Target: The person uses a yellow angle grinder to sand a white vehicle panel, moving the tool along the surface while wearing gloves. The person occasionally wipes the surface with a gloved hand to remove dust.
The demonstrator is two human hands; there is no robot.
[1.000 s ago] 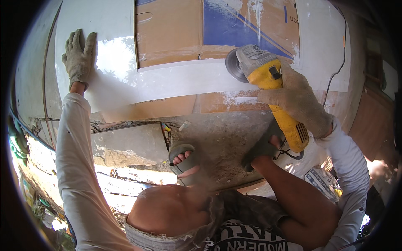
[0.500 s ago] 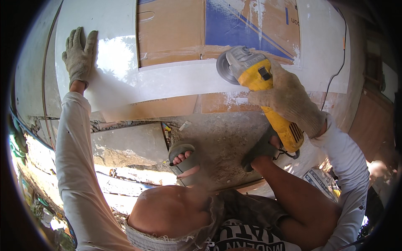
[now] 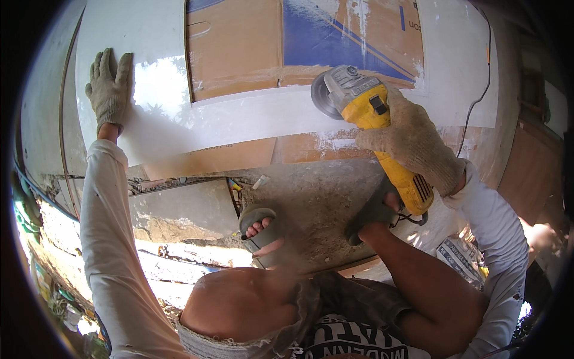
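Observation:
My right hand [image 3: 418, 134], in a dusty knit glove, is wrapped around the body of a yellow angle grinder [image 3: 397, 173]. The grinder's round disc [image 3: 321, 96] is tilted over the lower strip of a white sheet [image 3: 239, 116] with a large cut-out; whether it touches cannot be made out. Flat on the left part of this sheet lies my gloved left hand [image 3: 109, 90], its fingers stretched out. Brown cardboard with a blue print [image 3: 233, 57] shows through the cut-out and below the sheet's lower edge.
A dark power cord [image 3: 476, 107] runs down the sheet's right side. Below the sheet are my sandalled feet [image 3: 258, 230] on dusty ground, with small scraps [image 3: 260, 182] nearby. A printed bag [image 3: 459, 256] lies by my right leg. Bright sunlight glares off the sheet's left part.
The grinder has shifted slightly right along the sheet's lower strip. My left hand stays flat on the sheet and appears a little lower in the view, which has itself shifted slightly.

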